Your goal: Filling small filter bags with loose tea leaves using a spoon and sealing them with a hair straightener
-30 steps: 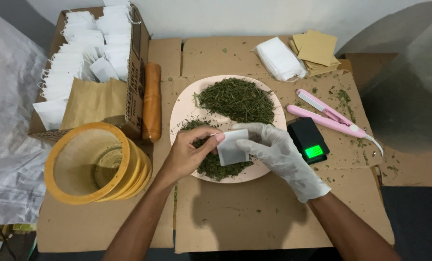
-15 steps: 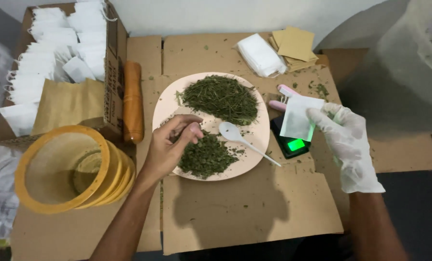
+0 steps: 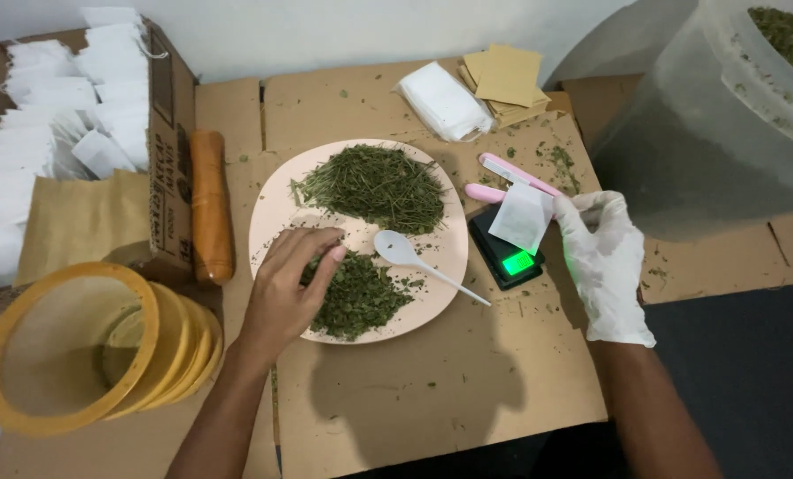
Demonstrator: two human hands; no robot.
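— Herbs (image 3: 354,300) are pinched by the bare left hand (image 3: 292,282) on the pink plate (image 3: 272,222)?

— Yes; a white sachet (image 3: 522,217) is gripped by the gloved right hand (image 3: 602,259) over the pocket scale (image 3: 507,257), seemingly for weighing.

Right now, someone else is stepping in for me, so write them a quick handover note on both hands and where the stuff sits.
Left hand: bare, fingertips pinching at the chopped herb pile on the pink plate.
Right hand: gloved, holding a small white sachet over the black scale.
White spoon lies on the plate, beside the larger herb pile.
Done: finished sachets fill the cardboard box.
Left: whether this sachet is filled cannot be told; it looks unsealed.
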